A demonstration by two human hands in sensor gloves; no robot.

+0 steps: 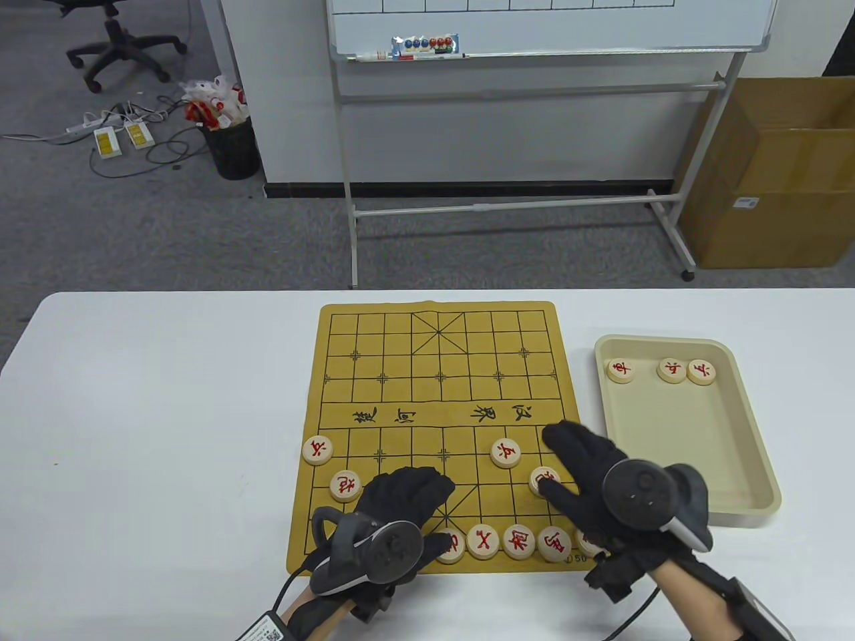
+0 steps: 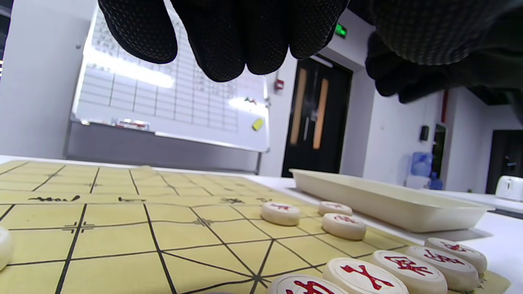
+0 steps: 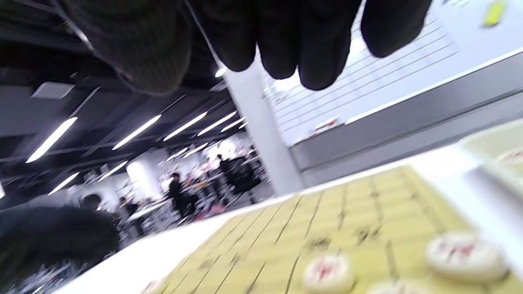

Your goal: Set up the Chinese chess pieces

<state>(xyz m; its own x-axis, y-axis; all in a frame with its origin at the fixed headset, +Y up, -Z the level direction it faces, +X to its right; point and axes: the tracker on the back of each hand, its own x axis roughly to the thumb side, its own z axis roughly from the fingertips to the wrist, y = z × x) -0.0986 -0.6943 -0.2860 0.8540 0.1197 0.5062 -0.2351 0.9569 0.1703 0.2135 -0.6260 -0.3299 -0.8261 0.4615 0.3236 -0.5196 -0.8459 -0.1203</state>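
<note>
Left hand hangs loosely curled, holding nothing. Right hand spreads wide above the board, near the tray

Grey carpet covers the floor beyond the white table. A wheeled whiteboard occupies the upper centre of the frame. An office chair stands upper left, a black waste bin and power strips below it. A cardboard box sits at right. Ceiling strip lights appear at left in the right wrist view; dark double doors appear centre-right in the left wrist view.
</note>
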